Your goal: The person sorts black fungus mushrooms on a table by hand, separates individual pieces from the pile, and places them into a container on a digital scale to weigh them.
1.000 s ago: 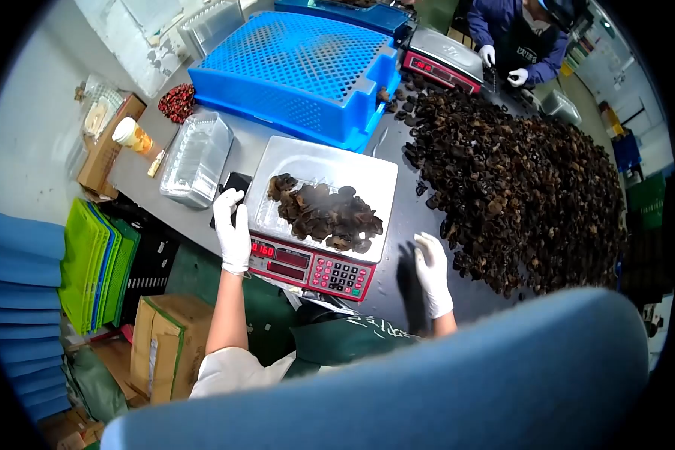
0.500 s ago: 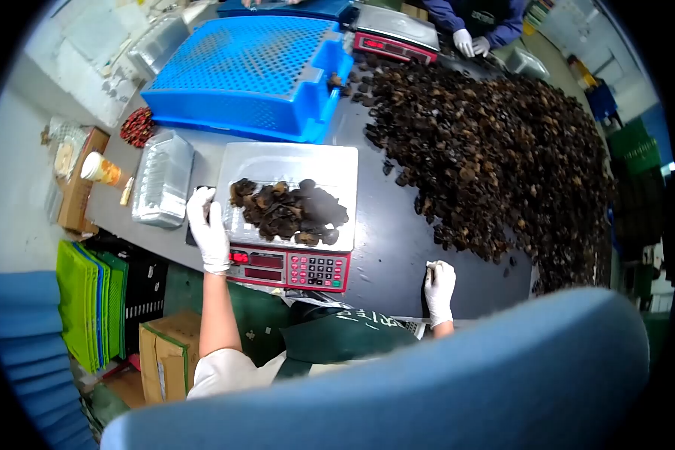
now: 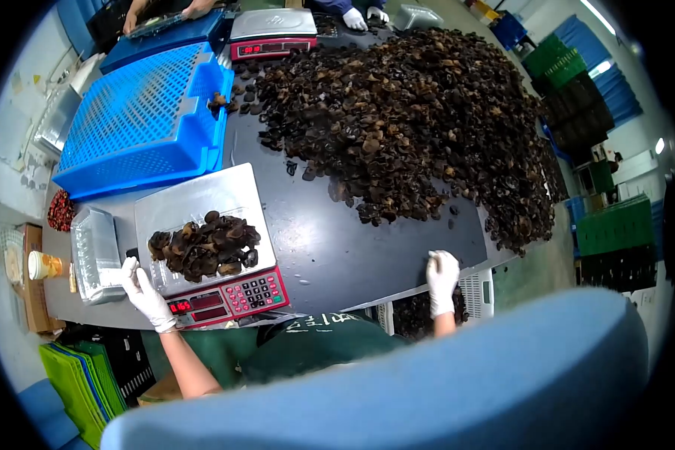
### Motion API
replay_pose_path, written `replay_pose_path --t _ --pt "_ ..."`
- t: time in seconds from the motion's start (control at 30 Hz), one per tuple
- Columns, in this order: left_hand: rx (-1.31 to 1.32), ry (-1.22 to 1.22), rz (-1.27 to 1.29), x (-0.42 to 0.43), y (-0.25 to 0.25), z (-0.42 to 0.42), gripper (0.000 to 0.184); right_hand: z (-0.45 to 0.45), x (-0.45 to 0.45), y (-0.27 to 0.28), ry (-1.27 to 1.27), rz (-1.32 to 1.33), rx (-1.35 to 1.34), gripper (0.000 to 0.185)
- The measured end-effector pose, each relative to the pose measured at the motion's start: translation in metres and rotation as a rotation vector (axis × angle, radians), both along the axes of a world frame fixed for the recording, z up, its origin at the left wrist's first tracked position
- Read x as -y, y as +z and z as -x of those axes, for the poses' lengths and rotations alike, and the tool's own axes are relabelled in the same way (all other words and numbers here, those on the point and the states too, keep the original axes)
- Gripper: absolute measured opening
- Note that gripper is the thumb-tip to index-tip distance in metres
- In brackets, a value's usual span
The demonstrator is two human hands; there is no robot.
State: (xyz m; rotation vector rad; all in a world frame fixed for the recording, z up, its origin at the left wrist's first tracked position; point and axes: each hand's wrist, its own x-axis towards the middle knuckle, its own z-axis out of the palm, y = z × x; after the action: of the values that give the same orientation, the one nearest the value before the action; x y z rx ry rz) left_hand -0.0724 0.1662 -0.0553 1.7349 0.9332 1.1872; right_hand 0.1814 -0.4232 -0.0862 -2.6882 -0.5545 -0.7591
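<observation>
My left hand (image 3: 147, 298), in a white glove, is at the left front corner of the scale (image 3: 255, 291), thumb and fingers apart and holding nothing. On the scale's plate a clear plastic tray (image 3: 174, 217) holds dark, curled mushroom-like pieces (image 3: 206, 246). My right hand (image 3: 442, 279), also gloved, is near the table's front edge, above a white crate (image 3: 475, 294). Its fingers are curled in, and what they hold, if anything, is hidden. The large heap of dark pieces (image 3: 397, 127) lies beyond it.
An upturned blue crate (image 3: 139, 112) is behind the scale. Clear containers (image 3: 97, 251), a paper cup (image 3: 45, 265) and red items (image 3: 61, 211) are at left. Another scale (image 3: 274, 34) stands farther back. Co-workers' hands (image 3: 364, 16) show beyond the heap.
The view has swung right, so the scale now appears farther left. My right hand has gone from open fingers to curled ones near the front edge. My left hand stays open by the scale.
</observation>
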Motion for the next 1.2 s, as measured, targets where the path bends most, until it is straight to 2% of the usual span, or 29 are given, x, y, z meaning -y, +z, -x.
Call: replay_pose_path --t 0.1,0.2,0.27,0.33,0.4,0.43,0.47,0.53,0.57,0.6,0.67,0.8,0.83,0.93,1.0,1.13,1.2 --pt "0.039 -0.048 -0.058 0.002 -0.003 -0.010 0.027 -0.023 -0.091 0.014 0.229 -0.134 -0.013 0.015" --pt "0.051 -0.072 -0.094 0.008 0.005 -0.012 0.027 -0.046 -0.145 0.000 0.365 -0.094 -0.009 0.033" --pt "0.036 -0.056 -0.095 0.011 0.011 -0.010 0.027 -0.058 -0.164 -0.005 0.313 0.081 0.050 0.032" --pt "0.032 -0.038 -0.077 0.010 0.009 -0.002 0.027 -0.075 -0.171 -0.014 0.398 -0.010 -0.064 0.023" --pt "0.010 -0.018 -0.059 0.012 0.008 0.008 0.026 -0.076 -0.186 -0.007 0.402 -0.323 -0.176 0.019" --pt "0.008 0.004 -0.067 0.014 0.009 0.011 0.025 -0.068 -0.199 0.001 0.352 -0.618 -0.518 0.017" --pt "-0.004 0.008 -0.089 0.013 0.003 0.016 0.026 -0.066 -0.207 -0.001 0.396 -0.811 -0.748 0.019" --pt "-0.029 0.017 -0.093 0.015 0.001 0.019 0.027 -0.051 -0.230 0.018 0.477 -0.996 -1.024 0.019" --pt "0.008 0.023 -0.053 0.015 -0.003 0.019 0.028 -0.038 -0.245 0.048 0.542 -1.010 -1.094 0.021" --pt "0.007 0.037 -0.027 0.020 0.004 0.017 0.029 -0.038 -0.259 0.047 0.570 -0.853 -1.067 0.020" --pt "0.027 0.030 -0.046 0.020 0.002 0.016 0.030 -0.024 -0.282 0.072 0.616 -1.008 -1.359 0.020" --pt "0.045 0.026 -0.005 0.025 0.001 0.015 0.033 -0.007 -0.325 0.093 0.703 -0.964 -1.304 0.016" --pt "0.040 0.027 -0.012 0.026 0.001 0.016 0.032 -0.004 -0.335 0.097 0.729 -1.024 -1.345 0.015" --pt "0.051 0.028 -0.003 0.031 0.006 0.016 0.027 0.002 -0.354 0.103 0.832 -0.932 -1.272 0.015" --pt "-0.015 0.066 -0.032 0.042 0.022 0.014 0.022 0.008 -0.363 0.106 0.843 -0.916 -1.318 0.014" --pt "0.003 -0.141 -0.056 0.081 0.062 -0.005 0.021 0.023 -0.373 0.108 0.839 -0.944 -1.423 0.011" --pt "-0.052 -0.254 -0.061 0.099 0.074 -0.014 0.025 0.031 -0.375 0.108 0.743 -1.063 -1.639 0.013"
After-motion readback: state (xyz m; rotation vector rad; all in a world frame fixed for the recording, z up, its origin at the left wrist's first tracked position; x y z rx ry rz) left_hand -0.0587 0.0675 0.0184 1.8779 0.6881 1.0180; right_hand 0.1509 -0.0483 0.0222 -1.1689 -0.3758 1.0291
